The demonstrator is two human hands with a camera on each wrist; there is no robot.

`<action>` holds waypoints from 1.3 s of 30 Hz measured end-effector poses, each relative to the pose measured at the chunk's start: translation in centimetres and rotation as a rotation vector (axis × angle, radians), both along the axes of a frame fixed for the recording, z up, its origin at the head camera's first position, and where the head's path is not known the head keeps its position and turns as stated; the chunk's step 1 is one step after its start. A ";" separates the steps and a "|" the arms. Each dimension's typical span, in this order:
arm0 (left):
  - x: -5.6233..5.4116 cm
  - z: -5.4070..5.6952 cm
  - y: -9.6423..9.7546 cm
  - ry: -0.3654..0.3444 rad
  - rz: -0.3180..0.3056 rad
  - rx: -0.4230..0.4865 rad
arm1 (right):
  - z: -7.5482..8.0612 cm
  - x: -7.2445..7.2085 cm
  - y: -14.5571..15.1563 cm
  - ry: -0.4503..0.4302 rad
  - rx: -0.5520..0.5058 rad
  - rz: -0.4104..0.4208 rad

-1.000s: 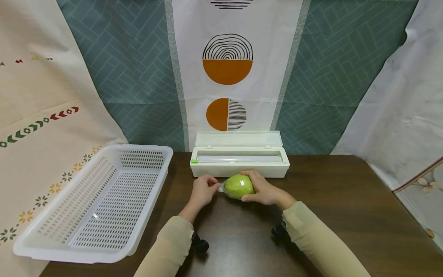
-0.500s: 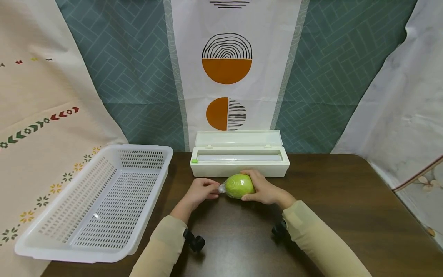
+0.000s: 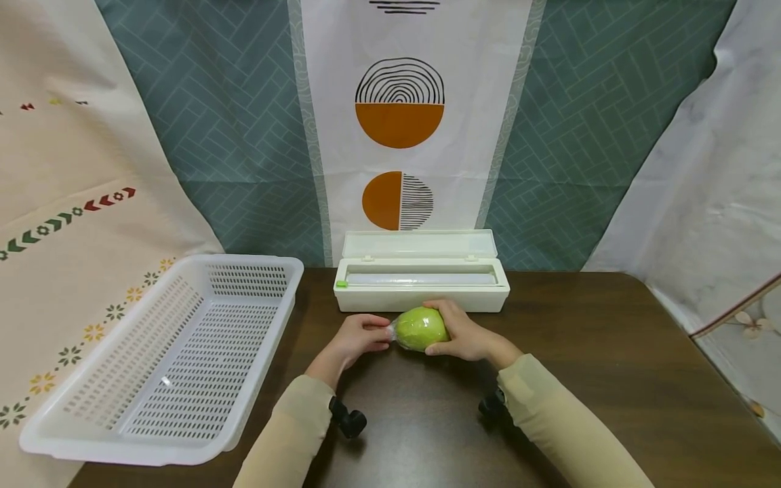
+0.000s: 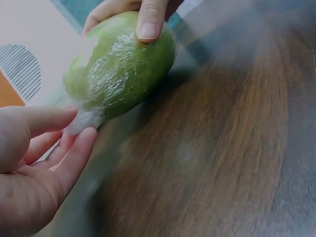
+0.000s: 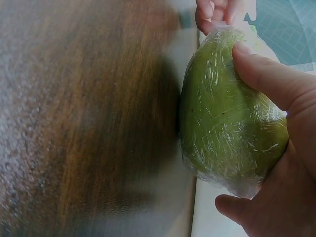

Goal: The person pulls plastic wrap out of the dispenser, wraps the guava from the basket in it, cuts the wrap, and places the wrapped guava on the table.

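A green mango-like fruit (image 3: 421,329), wrapped in clear cling film, lies at mid-table in front of the white box. My right hand (image 3: 466,335) grips its right end, fingers over the far side and thumb on the near side. At the other end the cling film gathers into a bunched tail (image 4: 85,121). My left hand (image 3: 356,339) pinches that tail between thumb and fingers, as the left wrist view shows. In the right wrist view the film looks creased and glossy over the fruit (image 5: 227,113), and my right thumb presses on it.
Behind the fruit stands a white cling film box (image 3: 421,298), lid raised, with a film roll (image 3: 421,278) inside and a green slider at its left. A white perforated basket (image 3: 210,366) stands at left. Patterned cloths hang around the dark wooden table (image 3: 610,379).
My left hand has shifted slightly to the left and back a little to the right at the film tail, its fingers rearranged. The right hand and the fruit stay nearly where they were.
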State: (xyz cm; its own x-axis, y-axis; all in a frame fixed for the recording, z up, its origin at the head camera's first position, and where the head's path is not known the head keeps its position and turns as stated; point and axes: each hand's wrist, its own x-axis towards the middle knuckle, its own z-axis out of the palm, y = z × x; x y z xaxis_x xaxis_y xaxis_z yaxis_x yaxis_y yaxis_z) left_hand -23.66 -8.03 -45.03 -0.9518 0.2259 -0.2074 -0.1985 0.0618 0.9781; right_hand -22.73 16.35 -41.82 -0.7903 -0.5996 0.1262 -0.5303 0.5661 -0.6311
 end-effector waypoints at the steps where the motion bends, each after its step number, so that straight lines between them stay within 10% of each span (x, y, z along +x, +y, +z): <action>1: -0.1 -0.1 0.1 0.007 0.006 -0.009 | 0.0 0.0 0.0 -0.002 0.001 0.000; 13: 0.4 0.3 0.9 0.150 0.084 -0.157 | 0.1 0.0 0.0 -0.014 -0.004 0.000; 22: 1.3 1.0 -0.1 0.616 -0.137 -0.666 | 0.1 0.0 0.1 -0.011 -0.004 0.003; 28: 1.5 0.8 0.0 0.854 -0.186 -0.821 | 0.0 0.0 0.1 -0.022 -0.004 0.009; 34: 1.2 1.0 0.1 0.949 -0.207 -0.835 | 0.1 0.1 0.2 -0.019 0.000 0.011; 39: 0.6 1.5 0.3 0.853 -0.244 -0.803 | 0.1 -0.1 0.1 -0.026 0.000 0.008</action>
State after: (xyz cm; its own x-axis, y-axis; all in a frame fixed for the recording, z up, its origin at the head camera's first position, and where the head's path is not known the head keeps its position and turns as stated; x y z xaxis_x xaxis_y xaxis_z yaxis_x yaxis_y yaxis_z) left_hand -23.09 -7.72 -43.51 -0.8010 0.5147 0.3058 0.5979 0.6611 0.4532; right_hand -22.79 16.49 -41.75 -0.7885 -0.6058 0.1058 -0.5183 0.5619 -0.6447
